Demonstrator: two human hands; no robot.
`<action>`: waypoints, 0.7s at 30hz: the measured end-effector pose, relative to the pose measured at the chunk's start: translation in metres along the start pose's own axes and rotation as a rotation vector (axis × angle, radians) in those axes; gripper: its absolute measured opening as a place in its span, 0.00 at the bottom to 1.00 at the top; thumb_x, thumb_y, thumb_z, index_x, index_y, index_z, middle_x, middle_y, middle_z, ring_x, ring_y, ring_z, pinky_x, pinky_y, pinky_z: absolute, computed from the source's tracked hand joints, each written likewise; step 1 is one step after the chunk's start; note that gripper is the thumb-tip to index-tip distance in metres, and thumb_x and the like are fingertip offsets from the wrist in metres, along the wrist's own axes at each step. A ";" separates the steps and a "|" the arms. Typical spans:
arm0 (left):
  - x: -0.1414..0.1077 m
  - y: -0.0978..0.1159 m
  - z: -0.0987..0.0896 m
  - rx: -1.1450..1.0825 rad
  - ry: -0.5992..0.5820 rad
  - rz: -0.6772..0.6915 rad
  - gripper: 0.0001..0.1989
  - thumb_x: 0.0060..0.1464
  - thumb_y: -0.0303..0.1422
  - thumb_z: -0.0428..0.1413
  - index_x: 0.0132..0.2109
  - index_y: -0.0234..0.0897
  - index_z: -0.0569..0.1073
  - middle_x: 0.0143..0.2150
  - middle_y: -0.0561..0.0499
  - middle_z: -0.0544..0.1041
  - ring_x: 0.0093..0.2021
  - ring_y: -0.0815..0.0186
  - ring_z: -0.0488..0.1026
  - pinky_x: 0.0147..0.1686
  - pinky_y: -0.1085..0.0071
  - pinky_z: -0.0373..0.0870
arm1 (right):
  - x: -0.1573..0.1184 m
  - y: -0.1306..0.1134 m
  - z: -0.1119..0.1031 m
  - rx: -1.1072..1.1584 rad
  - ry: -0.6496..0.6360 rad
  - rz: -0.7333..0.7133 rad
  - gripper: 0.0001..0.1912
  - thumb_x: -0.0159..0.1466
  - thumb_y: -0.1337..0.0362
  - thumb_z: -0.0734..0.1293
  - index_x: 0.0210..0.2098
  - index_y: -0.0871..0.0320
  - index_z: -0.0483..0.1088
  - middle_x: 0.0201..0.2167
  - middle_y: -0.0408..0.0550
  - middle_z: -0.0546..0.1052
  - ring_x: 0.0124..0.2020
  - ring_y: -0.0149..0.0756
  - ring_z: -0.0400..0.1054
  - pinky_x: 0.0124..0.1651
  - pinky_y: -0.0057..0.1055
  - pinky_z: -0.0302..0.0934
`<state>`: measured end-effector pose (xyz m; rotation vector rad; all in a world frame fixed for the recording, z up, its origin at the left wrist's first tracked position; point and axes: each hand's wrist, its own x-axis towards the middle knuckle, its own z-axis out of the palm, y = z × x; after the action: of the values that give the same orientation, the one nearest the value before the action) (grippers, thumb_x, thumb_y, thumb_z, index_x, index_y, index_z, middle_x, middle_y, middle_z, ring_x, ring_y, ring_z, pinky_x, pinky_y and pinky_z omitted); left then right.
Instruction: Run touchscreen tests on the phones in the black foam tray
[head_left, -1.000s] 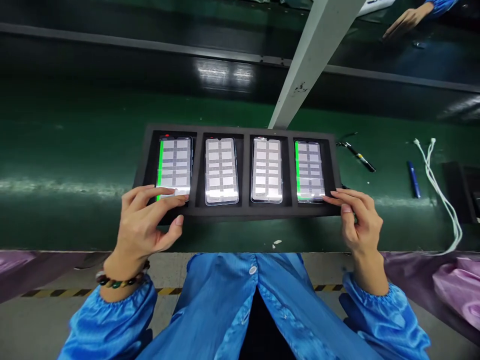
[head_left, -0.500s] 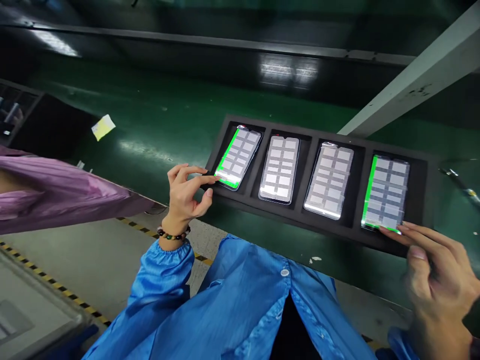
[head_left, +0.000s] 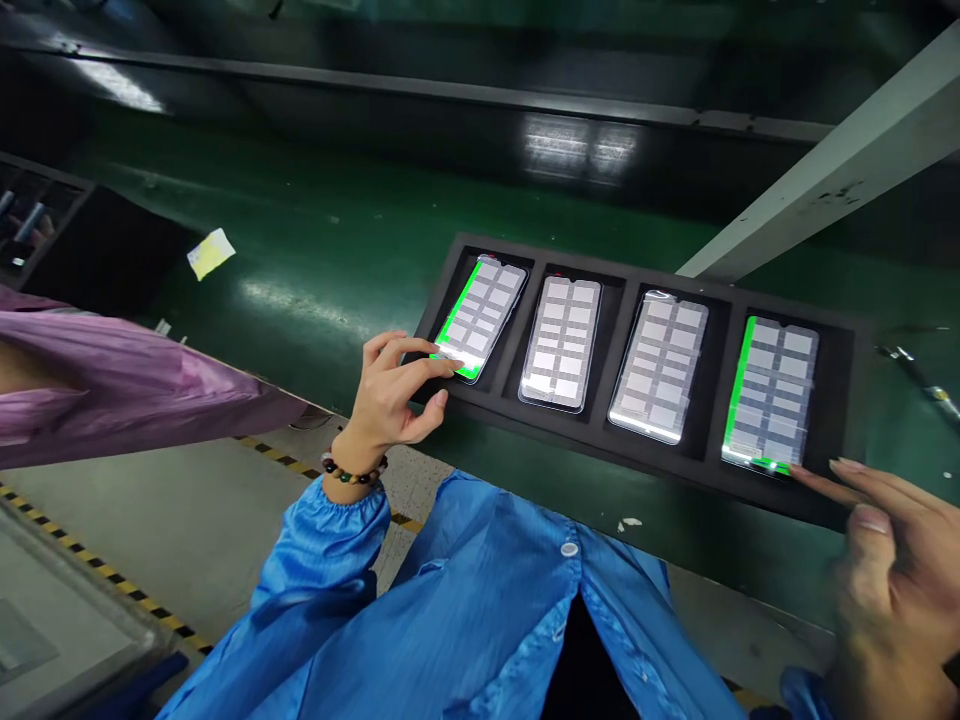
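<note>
A black foam tray (head_left: 517, 405) with several compartments holds lit smartphones, one in each. On the leftmost smartphone (head_left: 482, 310), green runs down the left side and along the bottom of a grid of pale blocks. My left hand (head_left: 397, 395) has its index fingertip at that screen's lower edge, fingers apart and gripping nothing. The rightmost smartphone (head_left: 771, 390) shows a similar green band. At its bottom right corner is the index fingertip of my right hand (head_left: 900, 560), whose fingers are spread. Two middle smartphones (head_left: 561, 340) (head_left: 660, 365) show pale blocks without green.
The tray lies on a green tabletop (head_left: 322, 250). A grey post (head_left: 825, 160) rises behind its right end. A pen-like tool (head_left: 926, 380) lies at the right, a yellow-white paper (head_left: 211, 254) at the left. Another person's pink sleeve (head_left: 150, 385) is at the far left, near a black box (head_left: 112, 245).
My left hand has slid right, its fingertip further along the leftmost smartphone's bottom edge. My right hand has shifted right and down. The green along the rightmost screen's bottom has changed slightly.
</note>
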<state>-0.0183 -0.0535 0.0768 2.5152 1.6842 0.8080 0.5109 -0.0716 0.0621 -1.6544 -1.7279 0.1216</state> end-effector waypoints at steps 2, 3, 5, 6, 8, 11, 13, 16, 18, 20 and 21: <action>0.003 0.000 0.000 -0.027 -0.007 0.049 0.17 0.62 0.37 0.57 0.55 0.48 0.82 0.46 0.51 0.89 0.54 0.50 0.83 0.64 0.44 0.66 | 0.000 -0.002 -0.002 -0.004 -0.017 0.013 0.26 0.70 0.55 0.67 0.62 0.16 0.77 0.53 0.38 0.87 0.58 0.69 0.81 0.61 0.76 0.73; 0.005 0.000 -0.001 -0.039 -0.022 0.067 0.18 0.62 0.37 0.58 0.57 0.48 0.81 0.47 0.51 0.89 0.55 0.49 0.82 0.64 0.44 0.66 | 0.001 -0.003 -0.004 -0.004 -0.027 0.016 0.27 0.71 0.55 0.66 0.63 0.17 0.76 0.54 0.37 0.87 0.59 0.69 0.80 0.62 0.76 0.73; 0.007 -0.001 -0.002 -0.066 -0.056 0.095 0.19 0.62 0.37 0.58 0.59 0.48 0.80 0.48 0.50 0.88 0.56 0.48 0.81 0.64 0.44 0.66 | 0.003 -0.004 -0.007 -0.002 -0.104 0.025 0.28 0.71 0.54 0.65 0.65 0.16 0.74 0.58 0.34 0.85 0.62 0.69 0.79 0.63 0.76 0.72; 0.008 -0.001 -0.002 -0.082 -0.073 0.104 0.20 0.61 0.37 0.58 0.59 0.48 0.80 0.49 0.50 0.88 0.57 0.48 0.81 0.64 0.44 0.66 | 0.005 -0.005 -0.008 -0.005 -0.131 0.033 0.28 0.71 0.53 0.64 0.66 0.14 0.72 0.60 0.32 0.84 0.64 0.69 0.78 0.63 0.76 0.72; 0.011 -0.001 -0.002 -0.110 -0.102 0.107 0.21 0.62 0.38 0.57 0.60 0.49 0.80 0.51 0.49 0.88 0.58 0.47 0.80 0.64 0.43 0.66 | 0.008 -0.006 -0.010 -0.020 -0.181 0.058 0.27 0.71 0.49 0.62 0.65 0.09 0.70 0.63 0.26 0.82 0.67 0.69 0.75 0.61 0.77 0.71; 0.013 0.000 -0.001 -0.120 -0.175 0.066 0.20 0.61 0.41 0.56 0.58 0.50 0.82 0.51 0.49 0.88 0.59 0.46 0.80 0.66 0.41 0.65 | 0.012 -0.005 -0.011 -0.029 -0.196 0.081 0.28 0.70 0.48 0.62 0.64 0.06 0.68 0.65 0.21 0.80 0.69 0.68 0.73 0.59 0.77 0.70; 0.015 0.002 0.000 -0.118 -0.236 0.039 0.19 0.61 0.44 0.55 0.55 0.50 0.82 0.51 0.49 0.88 0.59 0.45 0.80 0.67 0.40 0.64 | 0.013 -0.004 -0.010 -0.020 -0.202 0.077 0.29 0.70 0.49 0.62 0.65 0.06 0.67 0.65 0.21 0.79 0.69 0.68 0.73 0.60 0.77 0.70; 0.019 0.003 0.001 -0.123 -0.272 0.040 0.19 0.62 0.44 0.54 0.56 0.50 0.81 0.54 0.49 0.88 0.60 0.46 0.79 0.68 0.40 0.63 | 0.014 -0.002 -0.010 -0.013 -0.199 0.063 0.29 0.70 0.50 0.63 0.65 0.06 0.67 0.65 0.21 0.79 0.69 0.68 0.73 0.63 0.76 0.70; 0.025 0.004 0.002 -0.130 -0.255 0.062 0.20 0.65 0.43 0.53 0.59 0.48 0.79 0.57 0.49 0.87 0.62 0.46 0.78 0.69 0.41 0.62 | 0.015 -0.002 -0.009 -0.015 -0.206 0.067 0.29 0.70 0.50 0.62 0.66 0.07 0.67 0.66 0.21 0.78 0.70 0.68 0.72 0.66 0.75 0.69; 0.032 0.003 0.002 -0.132 -0.256 0.078 0.20 0.67 0.42 0.53 0.61 0.46 0.77 0.61 0.48 0.85 0.64 0.46 0.76 0.70 0.42 0.60 | 0.019 -0.002 -0.008 -0.021 -0.217 0.071 0.29 0.71 0.50 0.62 0.67 0.08 0.66 0.67 0.22 0.78 0.72 0.68 0.70 0.69 0.75 0.68; 0.036 0.003 0.002 -0.131 -0.267 0.079 0.20 0.68 0.42 0.52 0.62 0.45 0.75 0.63 0.48 0.84 0.66 0.46 0.75 0.72 0.41 0.59 | 0.021 -0.002 -0.007 -0.026 -0.223 0.072 0.29 0.72 0.50 0.62 0.68 0.09 0.66 0.67 0.23 0.78 0.72 0.68 0.70 0.70 0.75 0.67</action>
<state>-0.0049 -0.0230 0.0908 2.4821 1.4106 0.5372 0.5151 -0.0564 0.0775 -1.7778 -1.8396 0.3303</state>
